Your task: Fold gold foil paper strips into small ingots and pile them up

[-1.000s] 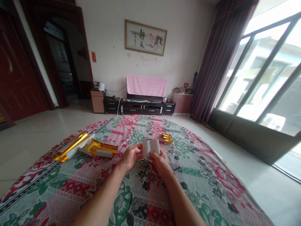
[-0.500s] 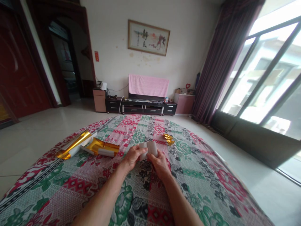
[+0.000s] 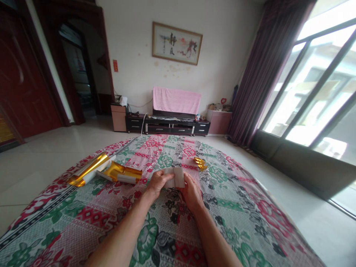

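Observation:
A small whitish piece of paper (image 3: 178,177), with a fold or edge down its middle, is held up over the patterned cloth. My left hand (image 3: 158,183) pinches its left part, thumb on the near face. Around its right edge my right hand (image 3: 191,191) is closed; some of those fingers are hidden behind the paper. Gold foil sheets with white backs, one rolled (image 3: 93,168) and one partly curled (image 3: 122,173), lie to the left. Beyond my right hand rests a small folded gold foil piece (image 3: 200,164).
The floral cloth (image 3: 228,230) covers a round-edged surface under my arms. Across the tiled floor (image 3: 66,142) stand a low black cabinet (image 3: 169,128) and a pink-covered object (image 3: 176,100). A curtain (image 3: 258,74) and windows are at the right.
My right thumb has moved from the paper's front towards its right edge. The paper's two parts now sit closer together and look flatter. The view has shifted slightly.

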Demonstrator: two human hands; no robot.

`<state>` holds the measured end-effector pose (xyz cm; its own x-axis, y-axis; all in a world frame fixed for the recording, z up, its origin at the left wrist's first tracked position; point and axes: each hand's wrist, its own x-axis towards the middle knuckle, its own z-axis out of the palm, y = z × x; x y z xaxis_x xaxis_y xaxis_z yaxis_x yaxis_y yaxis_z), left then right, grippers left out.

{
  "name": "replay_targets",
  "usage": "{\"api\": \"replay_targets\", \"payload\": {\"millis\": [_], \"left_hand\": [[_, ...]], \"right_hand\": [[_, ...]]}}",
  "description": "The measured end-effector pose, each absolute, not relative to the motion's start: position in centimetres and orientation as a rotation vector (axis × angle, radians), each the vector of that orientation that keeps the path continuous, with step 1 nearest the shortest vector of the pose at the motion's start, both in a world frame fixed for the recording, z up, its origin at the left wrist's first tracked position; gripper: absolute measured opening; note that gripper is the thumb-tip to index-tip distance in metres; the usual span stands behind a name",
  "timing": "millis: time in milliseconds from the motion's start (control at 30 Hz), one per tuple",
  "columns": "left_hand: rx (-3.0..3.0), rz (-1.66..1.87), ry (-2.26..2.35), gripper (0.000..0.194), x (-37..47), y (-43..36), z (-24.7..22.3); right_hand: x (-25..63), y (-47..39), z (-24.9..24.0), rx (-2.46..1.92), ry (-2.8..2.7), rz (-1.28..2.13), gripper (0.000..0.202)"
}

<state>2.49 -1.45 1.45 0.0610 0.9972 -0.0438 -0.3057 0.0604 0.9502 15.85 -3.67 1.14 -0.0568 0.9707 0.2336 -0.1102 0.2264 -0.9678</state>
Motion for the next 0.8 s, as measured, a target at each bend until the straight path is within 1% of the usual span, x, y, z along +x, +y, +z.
{"api": "replay_targets", "payload": {"millis": [100,200,300,500,800], "left_hand": [[0.983,1.27,1.018,0.027,2.6,-1.5,1.5],[1.058,1.271,1.083,0.027,2.8,-1.5,1.4],[1.138,1.29,1.15,0.025,2.9,-1.4,1.2],[1.204,1.314,1.217,0.023,3.0,-1.3,1.0],[1.15,1.25,1.093,0.019,2.8,-1.5,1.2]], "right_hand": [[15.8,-4.0,1.5,-0.879,-1.215,1.263,0.033],[15.7,-4.3,1.6,-0.858,-1.178,1.324,0.034],[15.5,-4.1,1.4,-0.853,-1.177,1.31,0.035],[14.8,-3.6,0.9,-0.816,-1.171,1.216,0.029],[15.0,-3.7,1.1,-0.881,-1.118,1.202,0.027]]}}
